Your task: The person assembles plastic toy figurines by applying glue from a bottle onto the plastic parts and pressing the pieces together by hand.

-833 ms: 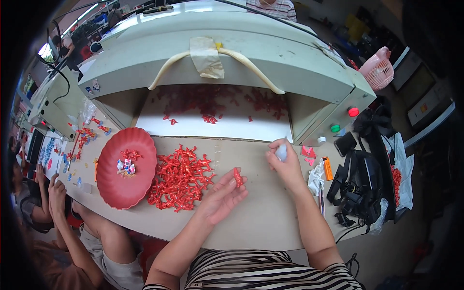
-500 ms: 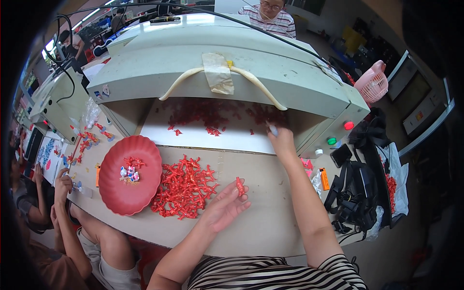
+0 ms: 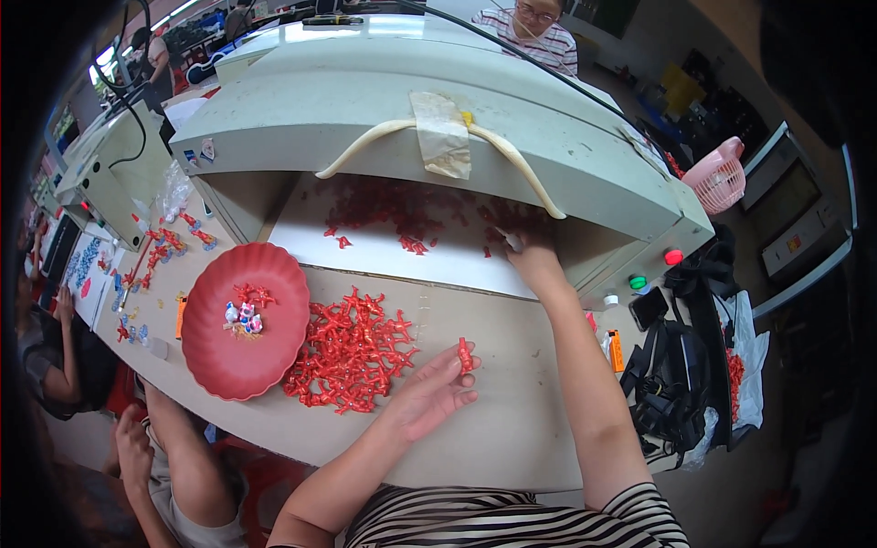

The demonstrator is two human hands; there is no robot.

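Note:
My left hand (image 3: 427, 395) is over the bench in front, palm partly up, with a small glossy red figurine (image 3: 466, 356) pinched between thumb and fingers. To its left lies a heap of the same red figurines (image 3: 347, 356). My right hand (image 3: 537, 265) reaches into the opening of a pale grey-green box-like machine (image 3: 365, 110). Its fingers are closed in the shadow, and a small white piece (image 3: 514, 243) shows at them; what it is I cannot make out. Around those fingers, more red figurines (image 3: 393, 215) lie spread on the white floor of the opening.
A red scalloped bowl (image 3: 206, 356) holds a few red and white-blue figures. A curved cream tube (image 3: 516, 160) is taped to the machine's front. Red and green buttons (image 3: 638, 281), an orange box (image 3: 616, 351) and a black bag (image 3: 671, 374) stand at right. People sit left and behind.
My right hand has gone slightly deeper into the opening. The left hand keeps its figurine. A neighbour's hand at left has dropped from the bench toward their lap. The view has shifted a little.

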